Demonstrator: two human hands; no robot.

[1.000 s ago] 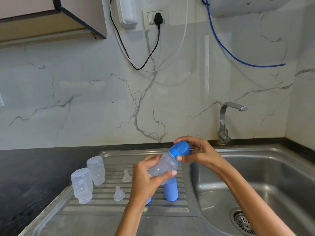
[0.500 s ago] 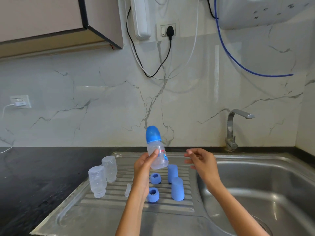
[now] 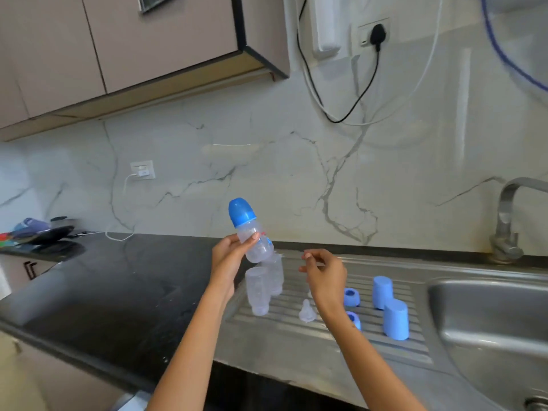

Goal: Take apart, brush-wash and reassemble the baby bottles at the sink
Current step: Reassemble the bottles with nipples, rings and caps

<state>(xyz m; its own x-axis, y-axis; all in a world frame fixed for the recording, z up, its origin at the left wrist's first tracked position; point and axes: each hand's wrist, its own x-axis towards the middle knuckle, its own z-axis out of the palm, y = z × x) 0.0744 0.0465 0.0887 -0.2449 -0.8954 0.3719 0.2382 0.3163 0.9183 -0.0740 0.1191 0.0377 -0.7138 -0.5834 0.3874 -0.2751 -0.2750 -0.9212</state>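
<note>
One capped bottle [image 3: 252, 232], tilted above the drainboard [image 3: 296, 336], sits pinched in the left hand [image 3: 229, 256] while the right hand [image 3: 324, 277] hangs loosely curled, seemingly empty; wet plastic could slip.

On the drainboard [image 3: 320, 336], two upturned bottles [image 3: 261, 289] stand left of a teat [image 3: 306, 312], rings [image 3: 352, 297] and caps [image 3: 395, 319].

capped bottle [image 3: 252, 232] tilted, held aloft
</note>
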